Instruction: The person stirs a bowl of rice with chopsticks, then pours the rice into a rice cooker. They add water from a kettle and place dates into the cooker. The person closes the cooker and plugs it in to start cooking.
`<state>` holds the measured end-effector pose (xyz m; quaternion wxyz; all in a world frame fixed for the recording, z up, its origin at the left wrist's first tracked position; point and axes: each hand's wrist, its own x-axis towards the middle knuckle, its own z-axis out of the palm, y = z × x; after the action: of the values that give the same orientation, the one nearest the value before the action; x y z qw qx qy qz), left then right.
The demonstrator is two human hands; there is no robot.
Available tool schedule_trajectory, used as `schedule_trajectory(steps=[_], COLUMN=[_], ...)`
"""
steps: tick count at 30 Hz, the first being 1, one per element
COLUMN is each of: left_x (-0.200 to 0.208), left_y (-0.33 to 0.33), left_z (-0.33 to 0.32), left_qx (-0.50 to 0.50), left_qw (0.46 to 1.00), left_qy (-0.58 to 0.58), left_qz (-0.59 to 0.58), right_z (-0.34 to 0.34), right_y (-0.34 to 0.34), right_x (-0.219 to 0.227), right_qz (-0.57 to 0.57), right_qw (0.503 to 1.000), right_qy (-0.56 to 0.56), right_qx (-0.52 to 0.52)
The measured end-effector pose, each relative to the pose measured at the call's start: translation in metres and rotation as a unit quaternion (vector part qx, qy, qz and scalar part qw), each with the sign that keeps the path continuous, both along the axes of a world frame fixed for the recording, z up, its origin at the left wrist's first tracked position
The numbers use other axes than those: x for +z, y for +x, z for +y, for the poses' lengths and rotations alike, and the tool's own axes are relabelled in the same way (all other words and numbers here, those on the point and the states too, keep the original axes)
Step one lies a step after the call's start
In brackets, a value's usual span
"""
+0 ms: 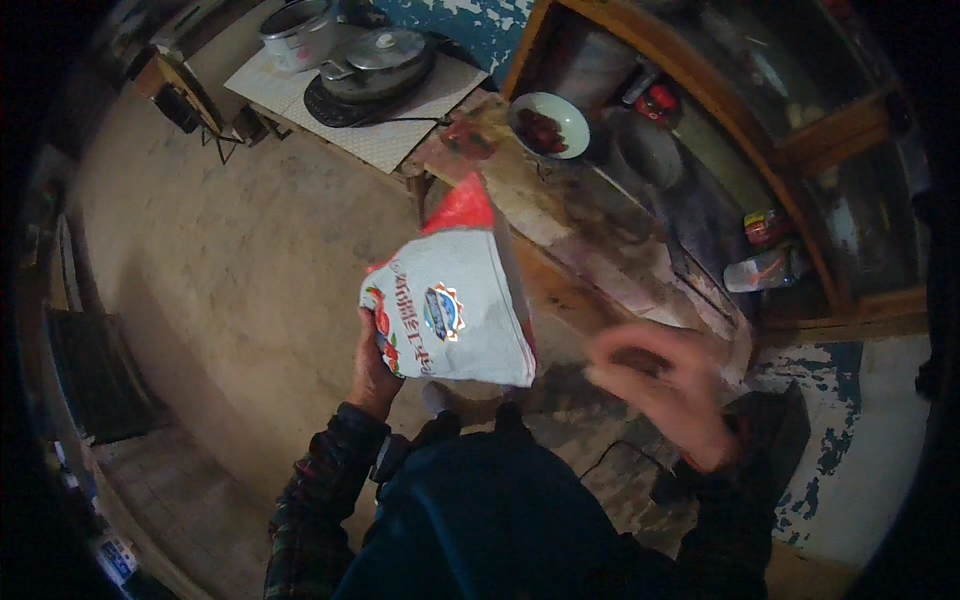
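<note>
Brown floor (220, 250) spreads below you, beside a long, stained bench (600, 245). You have two hands raised and one white-and-red bag (445, 300) between them. Your left forearm reaches forward, and the left hand (375, 368) grasps the bag's lower left edge, fingers partly hidden by it. Your right hand (668, 385) is bent inward, fingers curving; it is blurred, so you cannot tell whether it is released or clenched. The bag sits against your left fingers and apart from your right fingertips, to their left. Farther off, you face one white bowl (575, 128) of dark red pieces, then two pots: one lidded pot (385, 72), one pale pot (292, 50).
</note>
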<state>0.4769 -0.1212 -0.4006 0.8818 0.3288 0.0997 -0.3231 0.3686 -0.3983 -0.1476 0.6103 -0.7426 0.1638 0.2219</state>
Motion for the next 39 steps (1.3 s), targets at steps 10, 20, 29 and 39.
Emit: schedule_trajectory(steps=[10,20,29,39], left_x=[0.012,0.082,0.087,0.092], left_y=[-0.04,-0.036,-0.079,-0.067], left_z=[-0.054,-0.111,-0.188,-0.245], left_qx=[-0.139,-0.219,-0.185,-0.22], left_qw=[0.99,0.922,0.921,0.931], left_qy=[-0.037,0.155,0.287,0.136], left_qz=[-0.011,-0.278,-0.188,-0.256], right_z=[-0.026,-0.105,-0.149,-0.248], right_y=[0.005,-0.058,-0.12,-0.186], right_x=[-0.097,-0.069,-0.092,-0.074], right_qz=[-0.195,-0.079,-0.175,-0.083], right_qw=[0.967,0.996,0.982,0.939], right_qy=[0.099,0.009,-0.071,-0.057], right_qx=[-0.134,0.036,0.01,-0.33])
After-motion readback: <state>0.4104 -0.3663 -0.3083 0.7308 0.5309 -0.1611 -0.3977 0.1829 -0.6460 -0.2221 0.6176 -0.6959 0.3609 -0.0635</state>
